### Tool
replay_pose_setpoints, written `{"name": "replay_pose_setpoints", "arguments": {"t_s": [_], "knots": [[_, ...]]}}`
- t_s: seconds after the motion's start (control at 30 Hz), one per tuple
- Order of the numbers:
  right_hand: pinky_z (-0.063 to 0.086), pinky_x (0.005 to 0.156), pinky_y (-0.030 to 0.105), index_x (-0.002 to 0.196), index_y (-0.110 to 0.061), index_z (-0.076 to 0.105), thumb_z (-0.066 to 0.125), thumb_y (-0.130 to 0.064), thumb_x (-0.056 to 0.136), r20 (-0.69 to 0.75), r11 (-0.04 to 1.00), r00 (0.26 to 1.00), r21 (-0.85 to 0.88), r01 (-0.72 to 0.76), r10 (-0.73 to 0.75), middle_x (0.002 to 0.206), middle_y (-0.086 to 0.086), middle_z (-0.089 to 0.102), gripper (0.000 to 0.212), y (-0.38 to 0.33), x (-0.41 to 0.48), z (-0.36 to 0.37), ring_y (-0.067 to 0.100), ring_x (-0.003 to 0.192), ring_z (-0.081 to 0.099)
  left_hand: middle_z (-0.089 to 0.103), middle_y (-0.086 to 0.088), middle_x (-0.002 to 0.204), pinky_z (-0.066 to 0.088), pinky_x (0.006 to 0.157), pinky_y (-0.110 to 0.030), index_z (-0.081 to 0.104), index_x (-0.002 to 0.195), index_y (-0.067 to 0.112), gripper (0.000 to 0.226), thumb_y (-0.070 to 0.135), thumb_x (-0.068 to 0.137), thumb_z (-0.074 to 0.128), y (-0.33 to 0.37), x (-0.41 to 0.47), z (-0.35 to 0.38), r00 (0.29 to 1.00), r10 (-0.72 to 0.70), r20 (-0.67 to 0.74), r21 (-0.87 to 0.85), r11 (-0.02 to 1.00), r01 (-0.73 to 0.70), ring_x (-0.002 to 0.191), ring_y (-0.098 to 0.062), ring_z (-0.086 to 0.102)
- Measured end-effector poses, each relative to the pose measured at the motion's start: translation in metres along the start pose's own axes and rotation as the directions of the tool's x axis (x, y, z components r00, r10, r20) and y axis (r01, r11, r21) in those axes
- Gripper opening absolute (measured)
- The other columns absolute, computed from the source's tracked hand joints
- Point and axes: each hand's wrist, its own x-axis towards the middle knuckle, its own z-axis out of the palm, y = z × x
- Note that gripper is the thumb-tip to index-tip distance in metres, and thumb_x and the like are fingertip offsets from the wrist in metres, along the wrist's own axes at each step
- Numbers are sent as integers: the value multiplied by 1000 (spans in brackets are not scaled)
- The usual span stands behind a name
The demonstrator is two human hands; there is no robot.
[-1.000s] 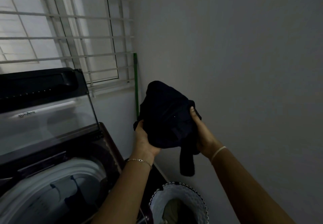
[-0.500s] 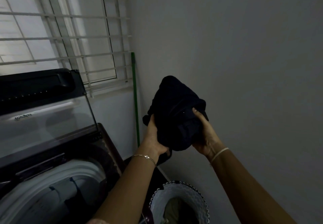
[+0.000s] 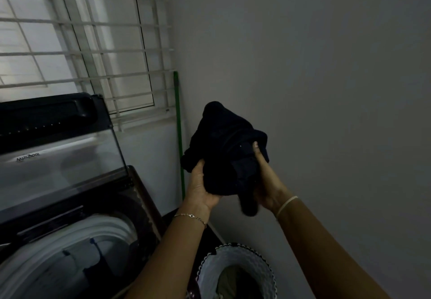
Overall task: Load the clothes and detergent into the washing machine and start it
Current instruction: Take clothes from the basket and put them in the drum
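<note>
I have the dark garment bunched into a ball in the middle of the frame, lifted against the grey wall and right of the green pole. My left grip cups it from below and from the left, fingers curled into the cloth. My right grip clasps the other side, with the thumb pressed on the front and the rest of the fingers hidden behind the fabric. Both are grasping the garment, neither is free.

The bundle stands roughly upright, with a rounded peak on top and a loose end dangling between my wrists. It hangs above the laundry basket at the bottom of the frame, where something pale lies inside.

The washing machine is at lower left, its lid raised toward the barred window, and the white rim of the drum is open below it. So the drum lies down and to the left of the bundle, and my left grip is the nearer one. I judge the next move to be a swing across and down, taking care that the dangling end clears the rim and doesn't catch on it.
</note>
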Motion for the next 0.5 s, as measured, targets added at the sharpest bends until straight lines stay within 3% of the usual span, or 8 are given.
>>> {"name": "replay_pose_setpoints", "arguments": {"t_s": [0.1,0.2,0.33,0.43,0.5], "knots": [[17,117,52,141,-41,40,24,-90,72,-114,1000,993,-1,-19,19,148,-6,43,86,19,7,-12,23,135,40,71,-15,108,57,75,-41,64,120,10,38,32,89,61,0,-1,4,1000,10,-24,-3,1000,-10,98,-31,68],[4,119,53,149,-29,28,5,-88,75,-192,989,973,91,-112,128,155,5,30,98,42,15,-24,31,143,25,74,-14,97,58,68,-39,65,115,12,33,34,92,57,0,0,12,1000,12,-28,-6,1000,-12,96,-30,66],[29,108,52,150,-20,26,3,-85,76,-300,965,919,135,-224,255,154,13,31,101,65,20,-25,34,143,26,71,-13,105,59,72,-41,67,114,15,32,36,93,53,2,12,15,1000,2,-6,-49,999,-3,98,-30,66],[27,112,55,150,-19,26,6,-85,77,-303,929,888,243,-279,346,153,14,31,101,76,27,-25,37,139,31,70,-13,109,58,72,-41,66,114,15,34,37,93,52,3,22,16,1000,4,17,-54,999,-4,95,-31,69],[34,108,56,150,-21,28,10,-87,75,-212,892,916,380,-244,341,148,16,39,101,79,33,-24,39,125,47,72,-13,106,59,72,-43,69,110,15,33,36,93,51,6,26,17,1000,11,29,-49,999,-10,89,-31,71]]}}
